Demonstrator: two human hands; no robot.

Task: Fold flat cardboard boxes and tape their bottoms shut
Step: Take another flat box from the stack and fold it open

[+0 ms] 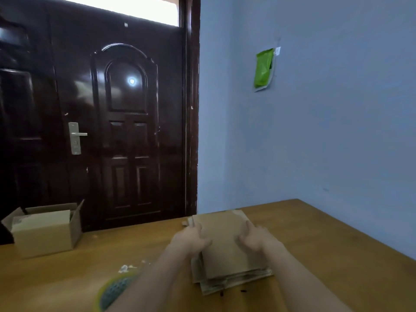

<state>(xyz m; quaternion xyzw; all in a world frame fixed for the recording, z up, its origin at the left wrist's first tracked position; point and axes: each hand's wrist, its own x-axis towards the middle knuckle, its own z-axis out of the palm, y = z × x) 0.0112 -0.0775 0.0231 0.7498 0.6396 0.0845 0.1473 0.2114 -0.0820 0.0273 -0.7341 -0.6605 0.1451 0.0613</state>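
- Nearest the camera, at the bottom edge left of the forearms, sits a round thing with a yellow-green rim (112, 291) and a blue-grey dotted middle; it is too blurred to tell what it is.
- Just beyond it, a few small white scraps (124, 268) lie on the wooden table (326, 255).
- Two bare forearms reach forward from the bottom of the view onto a stack of flat cardboard (225, 248) lying on the table, a little right of centre.
- The sheets in the stack are not squared up: the lower ones stick out at the near edge and at the left.
- The left hand (191, 238) is on the left side of the top sheet, its fingers curled over that edge, gripping it.
- The right hand (256, 238) is on the right side of the same sheet, fingers bent and spread on it; the picture is too blurred to tell whether it grips the edge or only presses down.
- Two small dark specks (231, 292) lie on the table just in front of the stack.
- Well apart to the left, near the far table edge, stands a folded-up cardboard box (45, 230) with its top flaps open.
- Behind the table is a dark glossy door (126, 131) with a metal handle (76, 137).
- To the right of the door, a green packet (263, 67) hangs on the pale blue wall (337, 131).
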